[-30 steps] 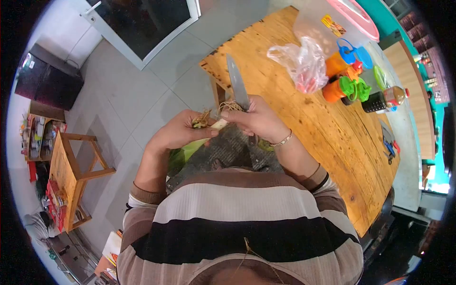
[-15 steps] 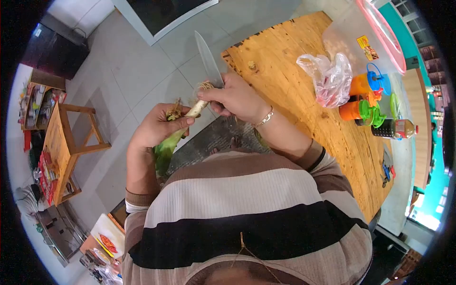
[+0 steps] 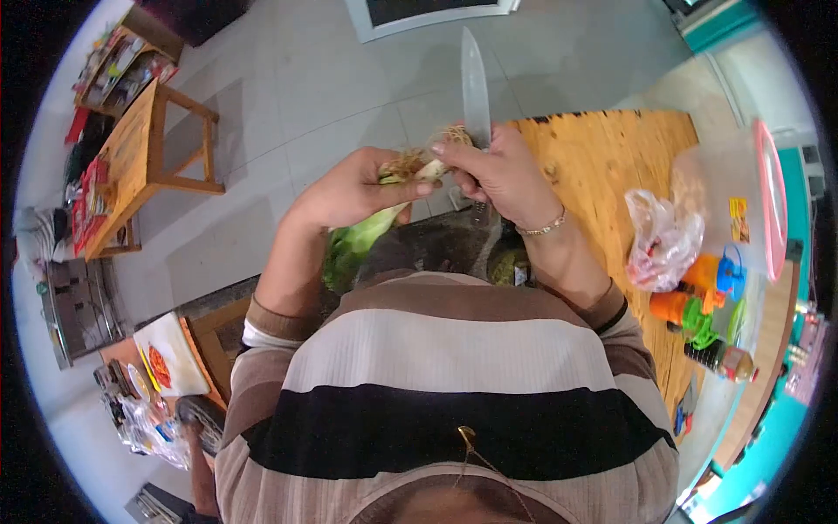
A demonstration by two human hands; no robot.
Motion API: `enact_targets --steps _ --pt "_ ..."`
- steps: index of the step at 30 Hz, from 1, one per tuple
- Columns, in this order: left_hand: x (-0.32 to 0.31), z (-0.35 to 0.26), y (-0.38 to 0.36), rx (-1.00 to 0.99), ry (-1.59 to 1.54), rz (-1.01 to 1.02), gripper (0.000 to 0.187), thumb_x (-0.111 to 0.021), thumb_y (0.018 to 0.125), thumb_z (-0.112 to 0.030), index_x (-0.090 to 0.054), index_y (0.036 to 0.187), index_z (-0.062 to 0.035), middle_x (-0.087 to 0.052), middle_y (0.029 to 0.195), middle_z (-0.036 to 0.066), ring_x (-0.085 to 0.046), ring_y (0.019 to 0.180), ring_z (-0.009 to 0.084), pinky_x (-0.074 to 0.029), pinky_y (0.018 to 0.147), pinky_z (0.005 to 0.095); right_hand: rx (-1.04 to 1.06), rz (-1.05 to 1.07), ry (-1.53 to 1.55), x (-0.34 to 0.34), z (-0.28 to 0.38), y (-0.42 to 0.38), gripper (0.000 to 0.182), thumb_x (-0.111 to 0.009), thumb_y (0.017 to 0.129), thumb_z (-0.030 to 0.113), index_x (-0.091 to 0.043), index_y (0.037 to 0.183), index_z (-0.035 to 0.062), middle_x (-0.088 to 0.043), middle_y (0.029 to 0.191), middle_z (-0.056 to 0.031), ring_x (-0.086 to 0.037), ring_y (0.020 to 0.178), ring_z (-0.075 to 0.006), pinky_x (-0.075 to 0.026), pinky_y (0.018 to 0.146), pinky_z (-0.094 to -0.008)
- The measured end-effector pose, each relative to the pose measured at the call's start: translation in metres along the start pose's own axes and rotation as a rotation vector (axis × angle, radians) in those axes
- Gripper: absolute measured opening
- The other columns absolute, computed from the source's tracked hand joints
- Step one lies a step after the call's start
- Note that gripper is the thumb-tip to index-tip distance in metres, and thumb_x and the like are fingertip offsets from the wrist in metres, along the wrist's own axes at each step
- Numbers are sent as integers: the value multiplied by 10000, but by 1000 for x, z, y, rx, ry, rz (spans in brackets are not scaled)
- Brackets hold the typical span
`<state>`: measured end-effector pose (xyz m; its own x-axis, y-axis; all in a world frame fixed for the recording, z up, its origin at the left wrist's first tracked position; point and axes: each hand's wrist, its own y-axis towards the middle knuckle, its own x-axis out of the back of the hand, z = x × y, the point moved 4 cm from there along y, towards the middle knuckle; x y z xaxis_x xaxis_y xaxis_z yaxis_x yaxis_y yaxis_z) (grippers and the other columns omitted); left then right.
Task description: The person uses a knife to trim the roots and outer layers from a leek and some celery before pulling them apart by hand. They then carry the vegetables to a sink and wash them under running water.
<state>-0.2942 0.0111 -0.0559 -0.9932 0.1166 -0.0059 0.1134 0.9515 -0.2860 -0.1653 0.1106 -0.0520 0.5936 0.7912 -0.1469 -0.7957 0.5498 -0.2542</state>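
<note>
left hand [image 3: 349, 188]: closed around the stalk of a green onion [image 3: 375, 223], just below the root end; held in the air in front of the chest, left of the tabletop edge
right hand [image 3: 497, 175]: gripping a knife [image 3: 476, 87] by the handle, blade pointing far and up; thumb tip presses on the white root end of the onion
green onion: pale bulb end with a tuft of brown roots [image 3: 403, 163] sits between the two hands; green leaves hang down and near, toward the striped shirt [image 3: 445, 384]
knife: blade upright, bare above the fingers, roots bunched at its base; handle mostly hidden in the fist
bracelet [image 3: 541, 229]: thin metal band on the right wrist
tabletop [image 3: 628, 157]: wooden, on the right, well apart from the hands' work in the air
plastic bag [image 3: 663, 240]: clear, crumpled, red contents, lying on the tabletop right of the right forearm
cups [image 3: 698, 301]: orange with blue and green lids, clustered right of the bag
bottle [image 3: 720, 360]: dark, lying beside the cups, near right
plastic tub [image 3: 742, 192]: clear with a pink rim, far right on the tabletop
small wooden table [image 3: 131, 148]: far left on the tiled floor [image 3: 262, 113], cluttered shelf beside it
</note>
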Motion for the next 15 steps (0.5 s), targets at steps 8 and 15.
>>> enact_targets --steps 8,15 --pt "65 3 29 39 -50 46 284 -562 889 -319 -631 903 -44 -591 611 12 -519 506 59 -348 436 196 -65 -92 52 0 11 66 320 -602 852 339 -581 952 36 -491 629 17 -396 435 -50 -282 366 -204" --pt "189 9 43 81 -65 -60 320 -522 898 -353 -635 913 -54 -578 561 5 -467 438 44 -290 373 193 52 -228 -230 -14 38 164 366 -490 917 359 -571 1069 37 -442 573 43 -391 441 -53 -327 412 -207"
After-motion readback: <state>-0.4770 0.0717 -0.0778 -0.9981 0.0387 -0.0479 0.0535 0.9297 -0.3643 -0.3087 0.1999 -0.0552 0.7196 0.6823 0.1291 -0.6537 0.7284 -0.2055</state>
